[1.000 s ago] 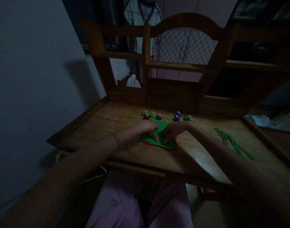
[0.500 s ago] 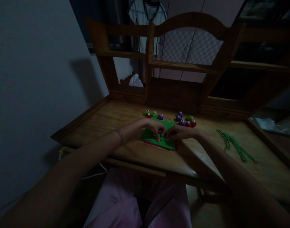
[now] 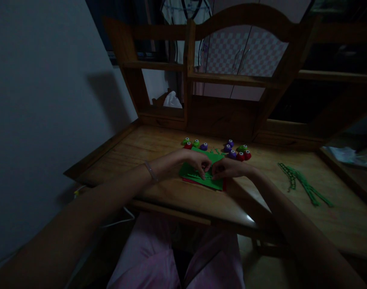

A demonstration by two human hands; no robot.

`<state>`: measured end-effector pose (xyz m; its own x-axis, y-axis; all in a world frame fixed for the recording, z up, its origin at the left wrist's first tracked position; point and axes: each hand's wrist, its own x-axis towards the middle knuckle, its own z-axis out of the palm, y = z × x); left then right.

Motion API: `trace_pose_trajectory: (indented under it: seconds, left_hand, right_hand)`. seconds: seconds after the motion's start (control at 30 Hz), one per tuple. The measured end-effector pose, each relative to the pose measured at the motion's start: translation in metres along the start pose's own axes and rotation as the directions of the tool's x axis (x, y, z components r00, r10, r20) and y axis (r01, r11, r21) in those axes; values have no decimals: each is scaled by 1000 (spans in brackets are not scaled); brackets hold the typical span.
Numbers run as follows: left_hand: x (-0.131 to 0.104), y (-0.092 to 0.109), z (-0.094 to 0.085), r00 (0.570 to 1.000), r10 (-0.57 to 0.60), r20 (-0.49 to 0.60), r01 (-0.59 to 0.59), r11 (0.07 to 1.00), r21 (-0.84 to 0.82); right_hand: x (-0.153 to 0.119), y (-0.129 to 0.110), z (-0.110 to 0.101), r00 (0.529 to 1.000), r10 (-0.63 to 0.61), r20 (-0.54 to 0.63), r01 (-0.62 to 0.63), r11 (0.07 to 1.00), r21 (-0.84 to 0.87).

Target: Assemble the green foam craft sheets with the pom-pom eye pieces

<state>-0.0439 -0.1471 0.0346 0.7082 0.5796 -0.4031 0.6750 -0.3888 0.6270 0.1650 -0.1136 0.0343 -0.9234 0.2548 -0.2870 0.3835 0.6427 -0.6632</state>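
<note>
A green sheet (image 3: 216,183) lies on the wooden desk, with a red layer showing under its near and right edges. My left hand (image 3: 200,163) is over the sheet's middle, fingers bent and pressed together at a thin green strip (image 3: 195,176) on it. Close on its right, my right hand (image 3: 222,167) has its fingertips pinched at the strip's other end. What exactly the fingertips hold is too small and dark to tell. Small green bits (image 3: 217,151) lie just behind the sheet.
Green, red and purple knobs with white-ringed tops (image 3: 203,146) stand behind the sheet, more of them (image 3: 232,154) to the right. Long green strips (image 3: 303,182) lie on the desk's right side. A wooden shelf unit (image 3: 225,79) rises at the back.
The view has shifted slightly. Both hands stay over the sheet in nearly the same pose, with only slight finger movement.
</note>
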Motion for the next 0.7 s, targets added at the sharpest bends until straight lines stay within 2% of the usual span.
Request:
trace_pose_trajectory:
  seconds: [0.23,0.37,0.53,0.6,0.7]
  left_hand:
    - [0,6,-2,999,-26,30,25,998,54]
    - [-11,15,-3,998,-56,34,53,993,104]
    - [-35,14,3,984,-162,-75,176,952,252]
    - [-42,10,7,981,-152,-120,180,945,273]
    - [-46,3,12,978,-118,-172,160,954,252]
  right_hand:
    - [-1,-1,1,999,29,-26,-30,999,-31]
    - [-3,-5,2,999,13,-39,-15,998,-58]
    - [-5,-4,3,996,-13,-86,4,995,-104]
    - [-5,-4,2,995,-10,-102,1,996,-87]
    - [-1,-9,-1,998,23,-54,-26,998,-59]
